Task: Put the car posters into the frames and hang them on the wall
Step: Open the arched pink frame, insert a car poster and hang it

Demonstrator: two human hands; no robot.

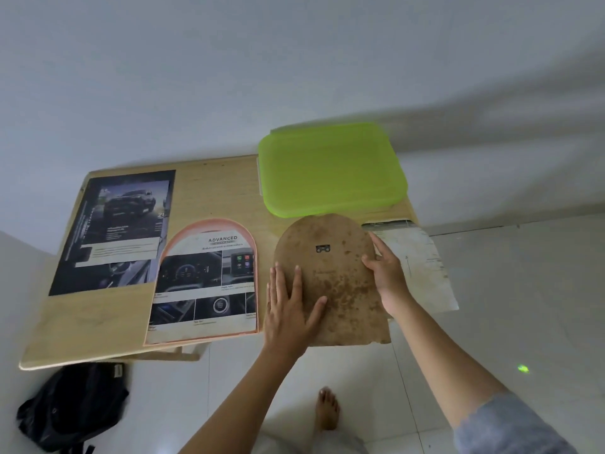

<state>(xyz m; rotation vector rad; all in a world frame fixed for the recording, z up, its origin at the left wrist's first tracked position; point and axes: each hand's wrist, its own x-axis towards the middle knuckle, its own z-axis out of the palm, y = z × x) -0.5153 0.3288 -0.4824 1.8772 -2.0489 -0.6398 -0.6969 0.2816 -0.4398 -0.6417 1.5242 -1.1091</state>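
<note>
An arched pink frame (209, 224) lies face up on the wooden table (95, 326) with a car poster (203, 283) showing through it. Right of it lies an arched brown backing board (337, 280), stained, with a small metal hanger near its top. My left hand (288, 309) presses flat on the board's left part, fingers spread. My right hand (386, 273) holds the board's right edge, thumb on top. A dark car poster (121, 231) lies at the table's left. A pale printed sheet (422, 260) sticks out from under the board at the right.
A lime green plastic lid or tray (330, 168) sits at the table's back right against the white wall. A black backpack (72, 407) lies on the tiled floor under the table's left corner. My bare foot (327, 407) stands on the floor below the board.
</note>
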